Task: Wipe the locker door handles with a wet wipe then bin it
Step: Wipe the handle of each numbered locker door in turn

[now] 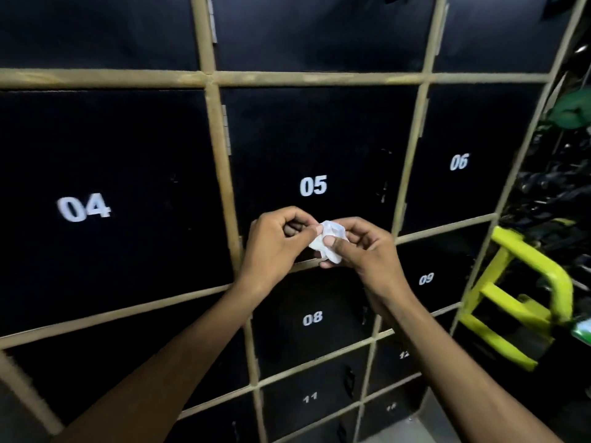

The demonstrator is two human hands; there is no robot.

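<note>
A crumpled white wet wipe [329,236] is held between both hands in front of the lower edge of locker door 05 [313,148]. My left hand [275,247] pinches its left edge with thumb and forefinger. My right hand [364,247] grips it from the right, thumb on top. A thin black handle [384,183] runs down the right side of door 05, above and to the right of my hands. Similar dark handles show on door 08 [364,314] and door 11 [348,380].
Black locker doors numbered 04 [83,207], 06 [459,161] and 09 [426,278] sit in a tan frame [220,161]. A yellow metal frame [524,298] stands to the right of the lockers, with dark equipment behind it. No bin is visible.
</note>
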